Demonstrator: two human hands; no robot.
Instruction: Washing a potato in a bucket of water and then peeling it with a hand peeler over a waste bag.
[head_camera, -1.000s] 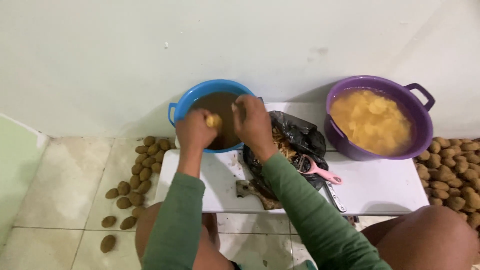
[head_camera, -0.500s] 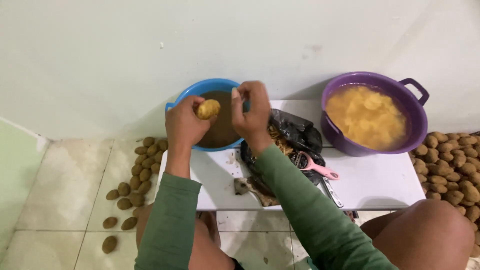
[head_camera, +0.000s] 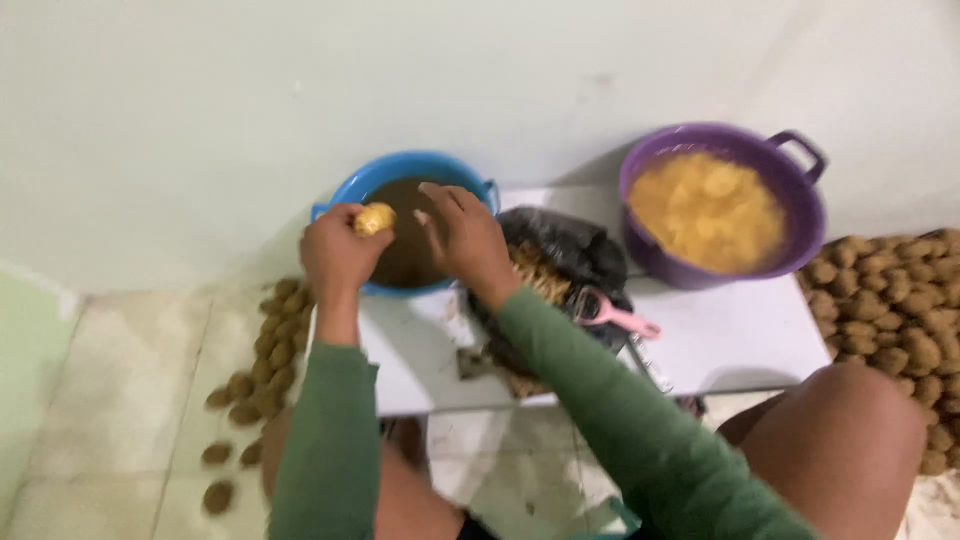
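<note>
Far left on the tiled floor I see a scatter of brown unpeeled potatoes (head_camera: 262, 372), trailing up toward the white surface (head_camera: 740, 335). My left hand (head_camera: 338, 255) is raised over the left rim of the blue basin (head_camera: 352, 192), its grip closed around a peeled yellow potato (head_camera: 374, 218) that pokes out above the fingertips; the potato sits at the basin's edge, just above the murky brown water (head_camera: 405, 250) inside. My right hand (head_camera: 463, 232) hovers just to the right of that potato, over the same basin, fingers spread and loosely curved, holding nothing that I can make out; the two hands are near each other but apart.

Right of the basin, touching it, lies a crumpled black plastic bag (head_camera: 565, 255) with a heap of brownish peelings (head_camera: 540, 275) on it. A pink-handled peeler (head_camera: 612, 312) rests on the bag's right edge, reaching onto the bare surface. Further right stands a purple tub (head_camera: 800, 215) with a side handle, filled with peeled yellow potatoes (head_camera: 710, 210) in cloudy water. At the far right, on the floor beside my knee, is a large pile of unpeeled potatoes (head_camera: 885, 320).
</note>
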